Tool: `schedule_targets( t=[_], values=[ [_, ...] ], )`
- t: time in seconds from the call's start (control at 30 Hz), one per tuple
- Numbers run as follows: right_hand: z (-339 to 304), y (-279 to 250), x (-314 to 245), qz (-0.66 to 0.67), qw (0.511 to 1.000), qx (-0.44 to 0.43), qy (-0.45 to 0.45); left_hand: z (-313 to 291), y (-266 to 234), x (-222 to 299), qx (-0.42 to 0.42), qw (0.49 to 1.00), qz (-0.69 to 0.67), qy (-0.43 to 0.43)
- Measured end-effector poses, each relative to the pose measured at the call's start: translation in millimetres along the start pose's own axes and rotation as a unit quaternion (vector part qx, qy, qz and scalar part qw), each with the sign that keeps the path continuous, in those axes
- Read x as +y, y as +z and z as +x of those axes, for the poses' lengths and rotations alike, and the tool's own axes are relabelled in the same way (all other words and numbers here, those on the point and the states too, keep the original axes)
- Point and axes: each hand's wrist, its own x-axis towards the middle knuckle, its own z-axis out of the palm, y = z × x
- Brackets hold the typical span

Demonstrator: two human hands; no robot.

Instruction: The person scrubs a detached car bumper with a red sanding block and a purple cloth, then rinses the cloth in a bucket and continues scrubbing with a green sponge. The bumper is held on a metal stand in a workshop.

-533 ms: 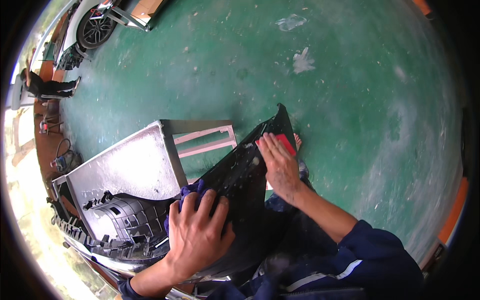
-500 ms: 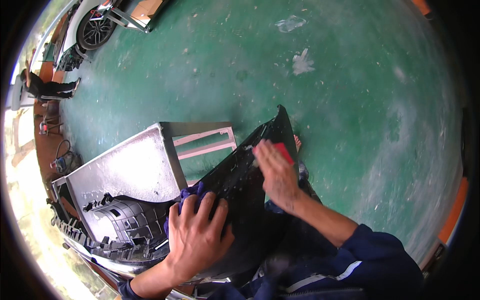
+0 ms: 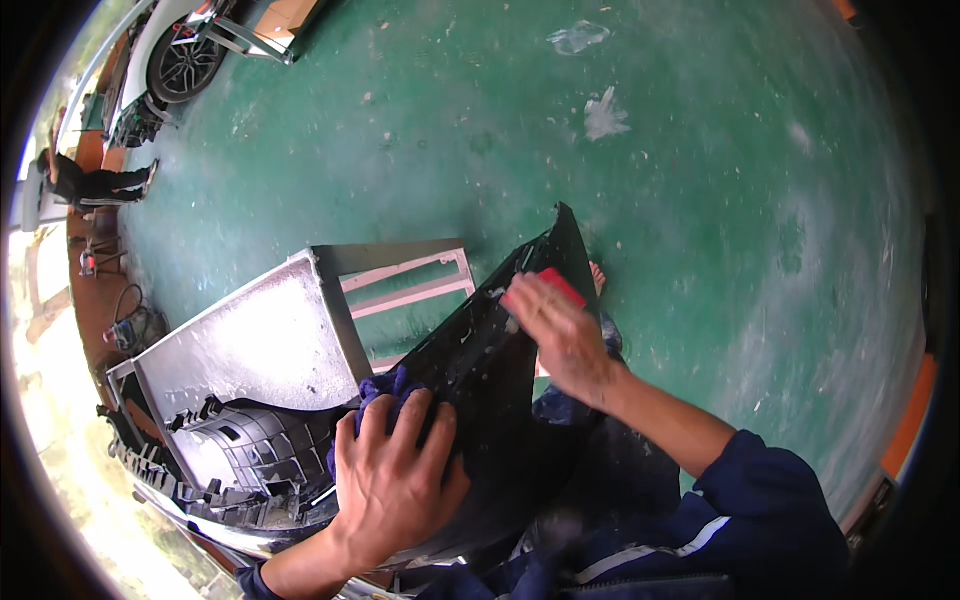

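Observation:
A black plastic car bumper point(image 3: 495, 405) lies across in front of me, its narrow end pointing away and its ribbed inner side showing at the left. My left hand point(image 3: 398, 475) is clasped over a bunched purple cloth point(image 3: 388, 384) and rests on the bumper's edge. Farther out, my right hand point(image 3: 565, 340) presses a flat red pad point(image 3: 558, 287) to the bumper's outer face, fingers laid along it. Pale wet-looking spots dot the black surface near that hand. The underside of the pad is hidden.
Beneath the bumper stands a metal-topped table point(image 3: 290, 330) with a pink lower frame point(image 3: 405, 296). A person point(image 3: 95, 185) in dark clothes is at the far left, below a car wheel point(image 3: 187, 65). A cardboard box point(image 3: 285, 18) sits on a cart. The floor point(image 3: 690, 200) is green.
My right hand and the red pad have shifted slightly, the pad a little left and away from me. My left hand stays on the cloth.

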Motion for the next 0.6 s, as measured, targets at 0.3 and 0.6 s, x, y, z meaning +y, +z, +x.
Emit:
schedule_targets(
  t=[0.3, 0.6],
  values=[
    [16, -60, -36, 0.173, 0.974, 0.136, 0.056, 1, -3, -2, 0.003, 1.0, -0.008, 0.005],
    [-17, -56, -48, 0.065, 0.996, -0.019, 0.049, 0, -3, -2, -0.001, 1.0, -0.006, 0.011]
  ],
)
